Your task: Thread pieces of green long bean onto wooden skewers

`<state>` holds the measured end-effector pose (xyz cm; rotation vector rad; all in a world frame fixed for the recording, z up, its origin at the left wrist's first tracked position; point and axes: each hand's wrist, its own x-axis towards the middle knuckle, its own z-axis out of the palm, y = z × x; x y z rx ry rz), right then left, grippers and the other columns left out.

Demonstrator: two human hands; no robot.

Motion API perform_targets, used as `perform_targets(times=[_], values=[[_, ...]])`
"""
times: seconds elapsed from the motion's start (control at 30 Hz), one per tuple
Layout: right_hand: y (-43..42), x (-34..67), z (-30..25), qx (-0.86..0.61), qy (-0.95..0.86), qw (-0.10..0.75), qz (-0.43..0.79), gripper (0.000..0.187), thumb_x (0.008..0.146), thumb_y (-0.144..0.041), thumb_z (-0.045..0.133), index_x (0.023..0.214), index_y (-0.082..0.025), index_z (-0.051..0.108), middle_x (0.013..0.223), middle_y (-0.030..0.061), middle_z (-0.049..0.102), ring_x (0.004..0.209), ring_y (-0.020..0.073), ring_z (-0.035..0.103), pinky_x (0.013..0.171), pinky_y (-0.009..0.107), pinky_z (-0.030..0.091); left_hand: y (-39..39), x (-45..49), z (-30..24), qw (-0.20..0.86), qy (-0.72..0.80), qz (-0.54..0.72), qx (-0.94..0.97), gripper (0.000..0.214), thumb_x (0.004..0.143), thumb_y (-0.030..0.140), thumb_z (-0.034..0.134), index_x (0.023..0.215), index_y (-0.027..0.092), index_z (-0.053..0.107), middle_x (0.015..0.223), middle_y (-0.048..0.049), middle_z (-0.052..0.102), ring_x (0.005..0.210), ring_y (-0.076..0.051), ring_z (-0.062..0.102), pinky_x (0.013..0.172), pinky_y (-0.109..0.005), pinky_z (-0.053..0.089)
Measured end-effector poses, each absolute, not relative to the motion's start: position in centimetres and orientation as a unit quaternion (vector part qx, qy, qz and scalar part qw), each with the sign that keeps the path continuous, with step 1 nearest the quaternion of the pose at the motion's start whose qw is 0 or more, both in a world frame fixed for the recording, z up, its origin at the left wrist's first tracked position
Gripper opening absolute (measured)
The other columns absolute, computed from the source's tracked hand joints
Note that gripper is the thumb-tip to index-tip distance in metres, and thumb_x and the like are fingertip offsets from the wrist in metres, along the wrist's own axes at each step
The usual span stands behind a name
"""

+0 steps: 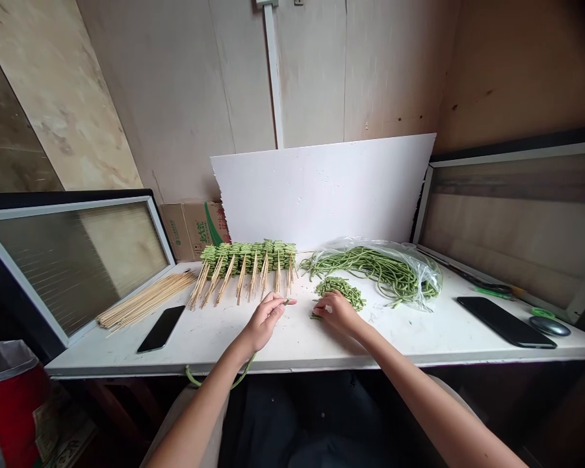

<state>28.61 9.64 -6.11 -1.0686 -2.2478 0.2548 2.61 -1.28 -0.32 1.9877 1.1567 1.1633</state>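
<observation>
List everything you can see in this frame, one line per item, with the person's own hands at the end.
Table: one, white, under everything below
Skewered long beans: one row, green on pale sticks, table's back edge
Bare bamboo skewers: one bundle, pale tan, table's left
Smartphones: two, black, left and right on the table
Plastic bag of long beans: one, clear with green beans, back right
Loose bean pile: one, green, before the bag
Cardboard box: one, brown with green print, behind the table's back left
White board: one, white, leaning at the back
Framed glass panels: two, grey frames, left and right
Bin: one, red, floor at lower left
Left hand: one, holding a long green bean that hangs below the table edge
Right hand: one, fingers at the loose bean pile
</observation>
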Motion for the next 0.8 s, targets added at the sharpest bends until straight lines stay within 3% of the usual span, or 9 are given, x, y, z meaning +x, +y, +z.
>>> perform_targets(times=[0.17, 0.3, 0.4, 0.47, 0.53, 0.6, 0.8], values=[[9.1, 28.4, -5.3, -0.388, -0.852, 0.337, 0.106, 0.027, 0.097, -0.042, 0.066, 0.096, -0.02, 0.083, 0.095, 0.0127, 0.074, 0.096, 0.0312, 0.059, 0.084, 0.045, 0.05, -0.8, 2.9, -0.8, 0.268, 0.445, 0.469, 0.714, 0.042, 0.103, 0.048, 0.058, 0.127, 0.019, 0.074, 0.117, -0.0121, 0.067, 0.106, -0.024, 0.065, 0.092, -0.036, 0.053], [6.5, 27.6, -2.2, -0.31, -0.852, 0.381, 0.182, 0.038, 0.101, -0.05, 0.061, 0.124, -0.023, 0.076, 0.108, 0.0121, 0.074, 0.106, 0.0292, 0.063, 0.086, 0.041, 0.052, -1.1, 3.2, -0.6, 0.305, 0.429, 0.487, 0.697, 0.045, 0.096, 0.044, 0.071, 0.133, 0.019, 0.068, 0.103, -0.0082, 0.072, 0.099, -0.021, 0.068, 0.091, -0.035, 0.054], [4.4, 26.8, -0.3, -0.241, -0.847, 0.377, 0.288, 0.068, 0.083, -0.054, 0.084, 0.142, -0.026, 0.064, 0.112, 0.0098, 0.074, 0.103, 0.0259, 0.067, 0.08, 0.035, 0.053, -1.3, 3.5, -0.5, 0.317, 0.421, 0.504, 0.684, 0.047, 0.091, 0.04, 0.077, 0.131, 0.018, 0.067, 0.097, -0.007, 0.073, 0.095, -0.021, 0.069, 0.09, -0.035, 0.053], [3.6, 26.3, 0.3, -0.232, -0.831, 0.398, 0.313, 0.058, 0.084, -0.052, 0.084, 0.134, -0.025, 0.068, 0.109, 0.0087, 0.076, 0.096, 0.0232, 0.069, 0.079, 0.033, 0.052, -1.4, 3.7, -0.6, 0.322, 0.426, 0.509, 0.675, 0.045, 0.089, 0.039, 0.08, 0.127, 0.017, 0.068, 0.096, -0.0069, 0.074, 0.094, -0.021, 0.07, 0.089, -0.035, 0.053], [3.4, 26.0, 0.4, -0.242, -0.817, 0.426, 0.303, 0.035, 0.09, -0.051, 0.078, 0.111, -0.022, 0.076, 0.101, 0.0083, 0.077, 0.09, 0.0216, 0.069, 0.078, 0.033, 0.051, -1.3, 3.8, -0.7, 0.324, 0.431, 0.511, 0.669, 0.045, 0.087, 0.038, 0.082, 0.125, 0.017, 0.068, 0.095, -0.0069, 0.075, 0.093, -0.021, 0.07, 0.087, -0.034, 0.053], [3.6, 25.9, 0.3, -0.249, -0.813, 0.438, 0.291, 0.029, 0.092, -0.05, 0.076, 0.094, -0.021, 0.077, 0.094, 0.0078, 0.076, 0.087, 0.0212, 0.068, 0.076, 0.033, 0.05, -1.2, 3.9, -0.8, 0.325, 0.434, 0.508, 0.669, 0.047, 0.085, 0.038, 0.084, 0.124, 0.016, 0.068, 0.096, -0.0076, 0.075, 0.092, -0.021, 0.07, 0.086, -0.034, 0.053], [4.9, 26.5, -0.3, -0.257, -0.795, 0.453, 0.311, 0.028, 0.092, -0.048, 0.075, 0.097, -0.021, 0.074, 0.095, 0.0074, 0.074, 0.087, 0.0216, 0.068, 0.075, 0.033, 0.052, -1.2, 3.8, -1.1, 0.332, 0.444, 0.47, 0.687, 0.038, 0.095, 0.048, 0.071, 0.115, 0.016, 0.077, 0.095, -0.0109, 0.077, 0.083, -0.021, 0.069, 0.074, -0.032, 0.054]])
